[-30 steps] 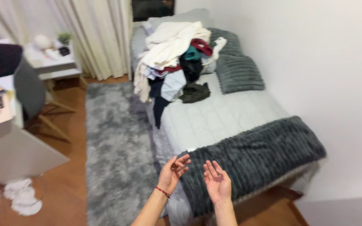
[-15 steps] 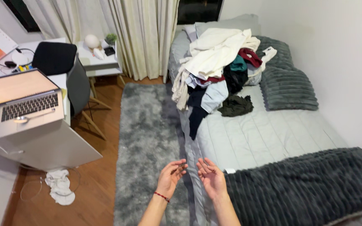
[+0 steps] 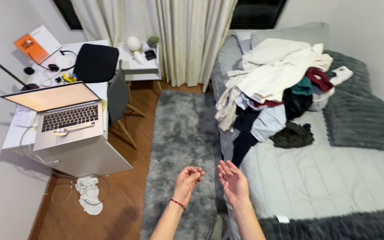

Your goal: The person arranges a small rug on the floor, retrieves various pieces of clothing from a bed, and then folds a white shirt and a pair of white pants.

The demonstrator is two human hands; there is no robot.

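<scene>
My left hand [image 3: 187,181] is raised palm up over the grey shaggy rug [image 3: 181,146], fingers curled loosely, a red string bracelet on its wrist. My right hand [image 3: 234,180] is held beside it, palm up with fingers spread, over the near edge of the bed [image 3: 334,178]. Neither hand holds anything. Farther up the bed lies a heap of mixed clothes [image 3: 281,84]: white, cream, dark red, teal, black and pale blue pieces, some draping over the bed's side.
A white desk [image 3: 67,146] at the left carries an open laptop [image 3: 63,111] with a spoon on it. A dark chair [image 3: 101,71] and a small bedside table [image 3: 141,60] stand behind. White cloth [image 3: 89,193] lies on the wooden floor. Grey ribbed cushions [image 3: 363,122] and a dark blanket [image 3: 347,226] rest on the bed.
The view has swung left, bringing the desk and laptop into sight. My hands now sit over the rug's edge instead of the dark blanket. My left fingers have curled in.
</scene>
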